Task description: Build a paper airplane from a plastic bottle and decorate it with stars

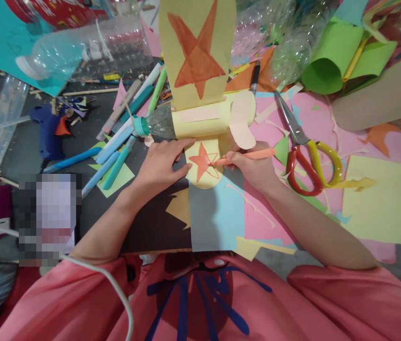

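Observation:
My right hand (252,166) grips an orange marker (257,154), its tip on a star outline on a yellow paper flap. That orange star (200,162) is coloured on its left part, while its right points show only outlines. My left hand (165,163) lies with thumb and fingers apart, fingertips at the flap's left edge. Behind both hands lies a plastic bottle (161,124) with a teal cap, wrapped in yellow paper (200,124). A second flap with a filled orange star (200,61) extends from its far side. A pale rounded paper piece (242,121) is at its right end.
Scissors (302,142) with red and yellow handles lie right of my right hand. Several markers (115,147) and a blue glue gun (47,132) are at left. Clear bottles (90,49) and a green paper roll (332,57) stand farther back. Another person's arm (381,94) reaches in at right.

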Tool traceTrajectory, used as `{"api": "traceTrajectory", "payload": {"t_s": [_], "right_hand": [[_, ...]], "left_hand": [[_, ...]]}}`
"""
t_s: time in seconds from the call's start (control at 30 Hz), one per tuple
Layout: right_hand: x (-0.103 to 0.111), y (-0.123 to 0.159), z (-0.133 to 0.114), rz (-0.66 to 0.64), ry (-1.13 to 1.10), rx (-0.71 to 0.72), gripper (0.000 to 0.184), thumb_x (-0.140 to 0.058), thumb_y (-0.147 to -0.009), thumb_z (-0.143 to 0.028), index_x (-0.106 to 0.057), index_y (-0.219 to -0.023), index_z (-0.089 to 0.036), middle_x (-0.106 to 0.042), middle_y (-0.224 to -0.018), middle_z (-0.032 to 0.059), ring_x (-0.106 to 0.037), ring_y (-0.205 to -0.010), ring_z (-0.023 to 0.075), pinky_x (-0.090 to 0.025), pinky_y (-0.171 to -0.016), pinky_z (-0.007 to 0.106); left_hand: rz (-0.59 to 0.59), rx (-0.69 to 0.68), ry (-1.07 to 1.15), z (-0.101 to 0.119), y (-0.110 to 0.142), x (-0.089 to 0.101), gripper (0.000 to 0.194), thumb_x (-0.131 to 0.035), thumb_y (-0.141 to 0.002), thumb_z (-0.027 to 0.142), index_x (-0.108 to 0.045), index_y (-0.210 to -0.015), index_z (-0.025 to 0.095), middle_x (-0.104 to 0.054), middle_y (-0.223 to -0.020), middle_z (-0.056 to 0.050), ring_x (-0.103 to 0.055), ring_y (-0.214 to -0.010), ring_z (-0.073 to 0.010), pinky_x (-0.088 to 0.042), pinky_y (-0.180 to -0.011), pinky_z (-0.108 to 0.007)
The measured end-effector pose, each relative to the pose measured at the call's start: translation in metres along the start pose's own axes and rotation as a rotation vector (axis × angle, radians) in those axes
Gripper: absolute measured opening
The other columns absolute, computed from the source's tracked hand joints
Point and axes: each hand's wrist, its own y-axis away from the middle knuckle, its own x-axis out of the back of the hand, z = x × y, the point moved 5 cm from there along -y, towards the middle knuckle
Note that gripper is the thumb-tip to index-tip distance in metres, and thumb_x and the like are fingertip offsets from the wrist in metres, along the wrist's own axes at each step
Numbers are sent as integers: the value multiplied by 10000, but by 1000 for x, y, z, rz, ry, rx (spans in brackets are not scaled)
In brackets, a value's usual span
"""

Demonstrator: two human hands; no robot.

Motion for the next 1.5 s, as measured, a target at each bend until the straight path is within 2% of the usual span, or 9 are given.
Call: {"api": "traceTrajectory", "payload": {"t_s": [0.1, 0.3, 0.57, 0.73, 0.93, 1.1, 1.2, 1.4, 1.5], "right_hand": [[2, -1, -2, 49, 9, 15, 186, -600, -668, -200, -613, -484, -218, -578, -470, -21, -511, -476, 119, -411, -458, 266], [-3, 1, -3, 10, -3, 25, 145, -599, -655, -219, -634, -514, -231, -616, -506, -20, -564, -517, 139, -484, -540, 292], [0, -1, -2, 20, 32, 12, 225, -580, -640, -213, -489, -434, -225, -539, -471, -20, -489, -507, 122, -372, -476, 271], [-3, 0, -4, 22, -32, 12, 161, -581, -615, -214, -575, -454, -210, -550, -473, -28, -473, -490, 107, -379, -486, 262], [-3, 1, -2, -7, 26, -1, 199, -631, -642, -198, -550, -460, -209, -556, -490, -18, -500, -509, 119, -373, -491, 274], [0, -2, -4, -18, -70, 11, 208, -621, -630, -274, -533, -447, -229, -537, -462, -25, -457, -463, 104, -371, -457, 270], [-3, -4, -7, -79, -102, 16, 187, -648, -633, -293, -552, -483, -235, -533, -456, -44, -446, -444, 98, -369, -435, 259], [-8, -1, -3, -131, -60, 22, 390, -753, -719, -354, -500, -450, -229, -507, -450, -32, -545, -485, 122, -424, -451, 263], [-8, -1, -3, -121, -58, 28, 414, -768, -708, -350, -475, -442, -228, -480, -450, -42, -547, -495, 118, -453, -482, 268]], "left_hand": [[0, 1, 2, 0, 0, 0, 522, -540, -883, 316, -585, -1391, 205, -671, -958, -51, -562, -872, -226, -383, -843, -354], [4, -5, 4, 0, 0, 0, 513, -538, -886, 318, -585, -1386, 213, -674, -966, -48, -560, -870, -223, -385, -851, -351], [12, -4, 20, 0, 0, 0, 523, -538, -880, 319, -591, -1386, 202, -671, -951, -50, -561, -870, -224, -385, -851, -356], [10, -6, 4, 0, 0, 1, 509, -543, -886, 324, -595, -1379, 203, -667, -941, -50, -558, -867, -225, -390, -848, -356], [9, 1, 8, -1, 0, 0, 515, -548, -883, 327, -594, -1381, 205, -661, -930, -42, -564, -873, -225, -392, -855, -354], [0, 11, 10, -1, 0, 0, 522, -548, -883, 325, -592, -1387, 196, -650, -915, -42, -570, -873, -228, -390, -851, -360], [-3, 15, 9, 0, 0, 0, 522, -549, -885, 323, -589, -1390, 197, -650, -919, -44, -574, -881, -230, -391, -855, -361], [4, 5, 9, 0, 0, 0, 515, -556, -884, 330, -591, -1383, 208, -666, -929, -45, -576, -881, -230, -395, -853, -359], [0, 10, 3, -1, 0, 0, 512, -555, -889, 324, -591, -1385, 203, -668, -931, -47, -580, -881, -229, -393, -851, -356]]}}
